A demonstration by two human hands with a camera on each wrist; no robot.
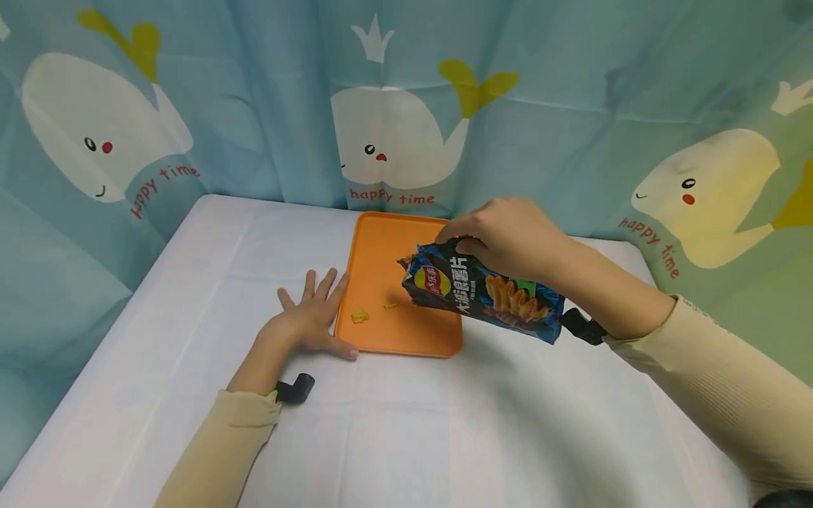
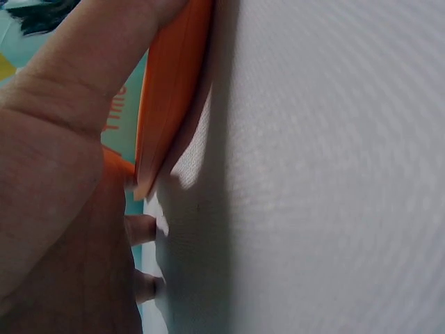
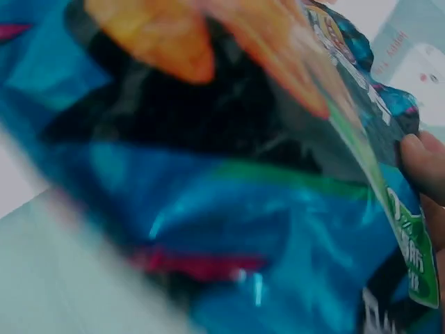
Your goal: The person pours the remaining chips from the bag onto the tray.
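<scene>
My right hand (image 1: 508, 236) grips a dark blue bag of potato chips (image 1: 485, 293) by its upper side, thumb and fingers pinching it. The bag hangs tilted over the right part of an orange tray (image 1: 375, 254), its torn end facing left and its other end beyond the tray. In the right wrist view the chip bag (image 3: 271, 139) fills most of the picture. A few yellow chip pieces (image 1: 360, 317) lie on the tray's lower left. Spread flat at the tray's left edge is my left hand (image 1: 311, 317), thumb near the front corner. Up close, the thumb (image 2: 90, 62) lies against the tray's rim (image 2: 174, 83).
The tray lies on a white-covered table (image 1: 381, 430). Behind it hangs a light blue curtain (image 1: 279, 85) printed with white whales, reaching down to the table's back edge. A black wrist camera (image 1: 295, 389) sits at my left sleeve.
</scene>
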